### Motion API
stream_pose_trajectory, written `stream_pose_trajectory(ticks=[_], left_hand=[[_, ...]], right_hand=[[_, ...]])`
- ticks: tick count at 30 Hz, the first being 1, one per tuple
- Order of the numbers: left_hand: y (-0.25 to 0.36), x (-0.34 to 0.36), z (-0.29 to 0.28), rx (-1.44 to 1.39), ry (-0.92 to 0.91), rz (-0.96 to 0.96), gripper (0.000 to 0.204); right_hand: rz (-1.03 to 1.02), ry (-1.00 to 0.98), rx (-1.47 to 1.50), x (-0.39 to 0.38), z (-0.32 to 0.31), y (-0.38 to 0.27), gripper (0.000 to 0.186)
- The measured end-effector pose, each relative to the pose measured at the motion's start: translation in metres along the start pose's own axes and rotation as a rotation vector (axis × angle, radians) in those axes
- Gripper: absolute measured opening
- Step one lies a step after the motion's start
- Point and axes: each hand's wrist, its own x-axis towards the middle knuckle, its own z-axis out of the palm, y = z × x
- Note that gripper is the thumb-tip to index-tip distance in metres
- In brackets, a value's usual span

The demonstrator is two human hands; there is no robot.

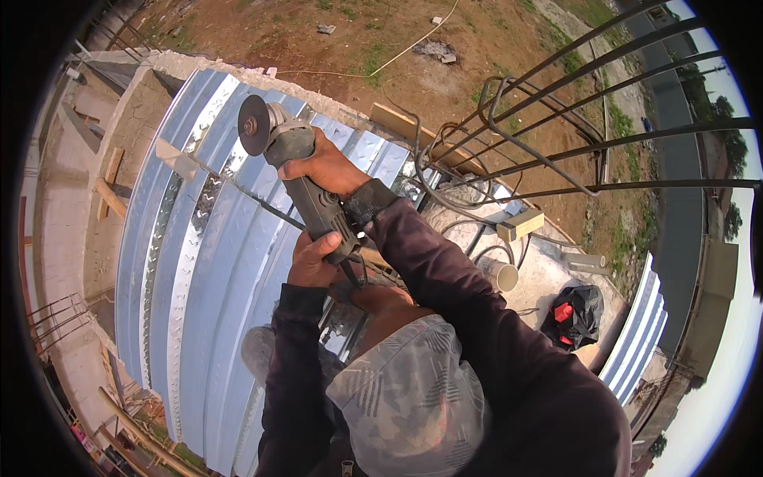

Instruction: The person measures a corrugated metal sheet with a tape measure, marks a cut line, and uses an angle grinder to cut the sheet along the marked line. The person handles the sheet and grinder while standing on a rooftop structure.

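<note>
Both of my hands are closed around a dark grey angle grinder (312,199), held up over ribbed, shiny metal decking sheets (203,318). My right hand (332,168) wraps the grinder just behind its head. Lower down, my left hand (312,261) grips its rear end, with the thumb over the body. A thin dark cutting disc (253,125) sits on the head at the far left, apart from the sheets as far as I can tell. Beneath the grinder a thin dark line (270,208) runs across the decking; whether it is a cord or a rod, I cannot tell.
Long steel reinforcing bars (668,131) and bent loops jut in from the right. On the slab lie a white pipe (504,277), a wooden block (520,225) and a black plastic bag (586,314). Bare earth (318,52) lies past the decking's far edge.
</note>
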Motion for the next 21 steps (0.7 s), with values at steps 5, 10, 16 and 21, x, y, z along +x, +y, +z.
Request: stream_pose_trajectory(ticks=[5, 10, 16, 21], left_hand=[[-0.06, 0.017, -0.013, 0.099, 0.25, 0.198, 0.047], [-0.078, 0.008, -0.024, 1.351, -0.02, 0.303, 0.034], [0.023, -0.019, -0.04, 1.084, 0.181, -0.08, 0.036], [0.102, -0.061, -0.195, 1.367, 0.669, 0.015, 0.034]], right_hand=[[0.048, -0.012, -0.436, -0.034, -0.001, 0.005, 0.083], [0.153, 0.051, -0.787, -0.071, -0.016, 0.016, 0.071], [0.187, 0.204, -0.783, -0.194, -0.101, 0.049, 0.073], [0.475, 0.447, -0.567, -0.347, -0.123, 0.047, 0.074]])
